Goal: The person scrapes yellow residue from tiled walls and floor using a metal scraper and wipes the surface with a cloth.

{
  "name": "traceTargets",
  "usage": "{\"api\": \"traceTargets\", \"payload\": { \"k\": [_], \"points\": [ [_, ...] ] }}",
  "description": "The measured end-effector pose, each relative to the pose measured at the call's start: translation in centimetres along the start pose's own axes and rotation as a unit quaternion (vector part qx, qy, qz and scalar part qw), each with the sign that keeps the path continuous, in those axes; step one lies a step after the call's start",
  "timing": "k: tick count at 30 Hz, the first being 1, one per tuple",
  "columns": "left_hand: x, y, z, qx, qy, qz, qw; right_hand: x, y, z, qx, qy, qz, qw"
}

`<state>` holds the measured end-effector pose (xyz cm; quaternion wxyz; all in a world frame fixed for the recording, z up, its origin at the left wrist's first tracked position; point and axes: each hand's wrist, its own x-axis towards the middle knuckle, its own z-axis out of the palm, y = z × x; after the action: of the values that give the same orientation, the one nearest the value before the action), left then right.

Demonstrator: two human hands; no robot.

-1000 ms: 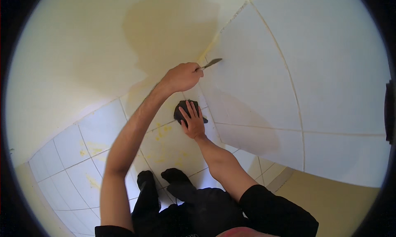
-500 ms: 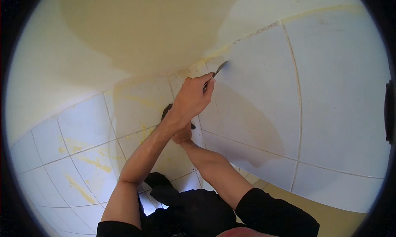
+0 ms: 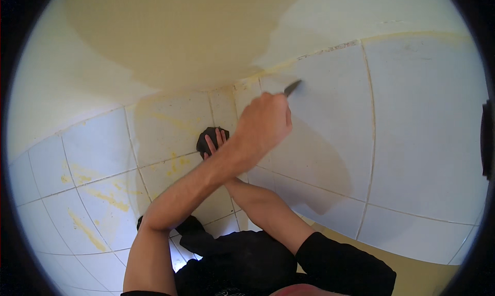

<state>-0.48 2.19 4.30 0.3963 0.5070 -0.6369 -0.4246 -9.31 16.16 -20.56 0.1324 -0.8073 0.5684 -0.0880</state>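
My arms cross in front of the tiles, the left over the right. In my left hand (image 3: 264, 122) is a small putty knife (image 3: 293, 88), its narrow grey blade pointing up and right close to the right tiled wall (image 3: 330, 115). Most of its handle is hidden in the closed fingers. Under the left forearm, my right hand (image 3: 219, 138) reaches to the left, its fingers curled over a rounded black object (image 3: 212, 131). The forearm hides part of that object, and I cannot tell its kind.
Yellow smears (image 3: 110, 199) mark the tiles on the left. Above the tiles runs a cream wall (image 3: 206, 33), with a rough yellowish seam (image 3: 330, 48) where they meet. The two tiled walls join in a corner near my hands. My shadow falls across both.
My left hand and the putty knife have moved right along the wall, and the hand has turned. More fingers of my right hand now show on the black object. The view has shifted slightly.
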Motion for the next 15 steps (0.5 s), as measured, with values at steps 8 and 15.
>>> {"api": "traceTargets", "payload": {
  "k": [8,15],
  "points": [
    [1.1,-1.0,0.2,-0.058,-0.032,-0.014,0.998,-0.4,1.3,0.7,-0.031,0.004,-0.026,0.999],
    [0.6,-1.1,0.2,0.007,-0.024,0.007,1.0,-0.4,1.5,1.9,-0.021,-0.029,0.006,0.999]
  ]
}}
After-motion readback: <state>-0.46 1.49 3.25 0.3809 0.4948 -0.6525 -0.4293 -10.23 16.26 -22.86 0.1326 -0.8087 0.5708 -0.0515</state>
